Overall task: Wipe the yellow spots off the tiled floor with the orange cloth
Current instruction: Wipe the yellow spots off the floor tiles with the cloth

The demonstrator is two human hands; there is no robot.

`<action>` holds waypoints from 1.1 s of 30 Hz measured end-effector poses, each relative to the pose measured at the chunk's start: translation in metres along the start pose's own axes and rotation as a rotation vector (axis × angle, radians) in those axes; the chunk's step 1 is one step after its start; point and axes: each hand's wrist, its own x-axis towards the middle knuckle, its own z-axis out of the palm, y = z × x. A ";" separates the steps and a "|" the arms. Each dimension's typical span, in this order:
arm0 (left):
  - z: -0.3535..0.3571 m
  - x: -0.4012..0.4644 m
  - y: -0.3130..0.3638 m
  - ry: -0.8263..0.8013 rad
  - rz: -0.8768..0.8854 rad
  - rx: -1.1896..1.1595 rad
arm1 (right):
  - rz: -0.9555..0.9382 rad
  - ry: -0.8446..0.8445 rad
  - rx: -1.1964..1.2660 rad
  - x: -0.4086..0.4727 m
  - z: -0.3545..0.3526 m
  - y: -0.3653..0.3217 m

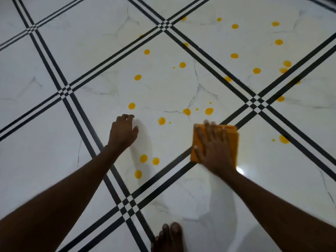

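The folded orange cloth point(230, 140) lies flat on the tiled floor point(54, 160) across a black double line, pressed under the right hand point(212, 148) with its grip released and fingers spread, while yellow spots point(187, 111) dot the white tiles ahead and the left hand point(122, 132), fingers loosely curled and holding nothing, rests nearby.

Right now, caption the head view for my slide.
Right hand presses orange cloth flat on tiled floor; many yellow spots remain.
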 end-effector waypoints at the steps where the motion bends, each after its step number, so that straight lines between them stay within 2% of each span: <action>1: 0.003 -0.006 -0.011 -0.029 -0.025 0.026 | 0.162 0.020 0.025 -0.003 -0.004 0.005; 3: 0.011 -0.019 -0.025 -0.118 -0.084 0.043 | 0.433 0.076 0.080 -0.023 -0.003 -0.018; 4: 0.015 -0.024 -0.028 -0.166 -0.101 0.049 | 0.448 0.064 0.096 -0.032 -0.001 -0.041; 5: 0.018 -0.026 -0.029 -0.201 -0.105 0.048 | 0.385 0.039 0.109 -0.035 0.002 -0.063; 7: 0.023 -0.025 -0.029 -0.216 -0.096 0.030 | 0.083 -0.014 0.092 -0.016 0.010 -0.084; 9: 0.021 -0.022 -0.032 -0.220 -0.088 0.035 | -0.116 -0.049 0.038 0.026 0.006 -0.070; 10: 0.020 -0.021 -0.035 -0.230 -0.078 0.050 | -0.107 -0.033 0.007 0.042 0.005 -0.057; 13: 0.020 -0.023 -0.047 -0.249 -0.040 0.086 | 0.213 0.021 0.041 0.033 0.005 -0.035; 15: 0.019 -0.023 -0.050 -0.241 -0.034 0.075 | 0.332 0.047 0.049 0.005 0.009 -0.060; 17: 0.018 -0.021 -0.052 -0.242 -0.035 0.038 | 0.301 0.014 0.070 -0.010 0.018 -0.092; 21: 0.010 -0.022 -0.071 -0.212 -0.044 -0.016 | -0.012 -0.012 -0.001 0.030 0.020 -0.095; 22: 0.009 -0.025 -0.080 -0.211 -0.077 0.002 | -0.003 -0.003 -0.004 0.036 0.020 -0.086; 24: 0.006 -0.032 -0.098 -0.260 -0.144 0.016 | 0.142 0.004 0.040 0.027 0.020 -0.083; 26: 0.007 -0.037 -0.106 -0.283 -0.148 0.026 | 0.232 0.039 0.072 0.000 0.021 -0.105; 30: 0.017 -0.039 -0.106 -0.249 -0.135 0.034 | 0.031 0.012 0.099 -0.010 0.035 -0.149; 33: 0.021 -0.039 -0.111 -0.199 -0.135 0.020 | -0.207 0.012 0.042 0.038 0.035 -0.133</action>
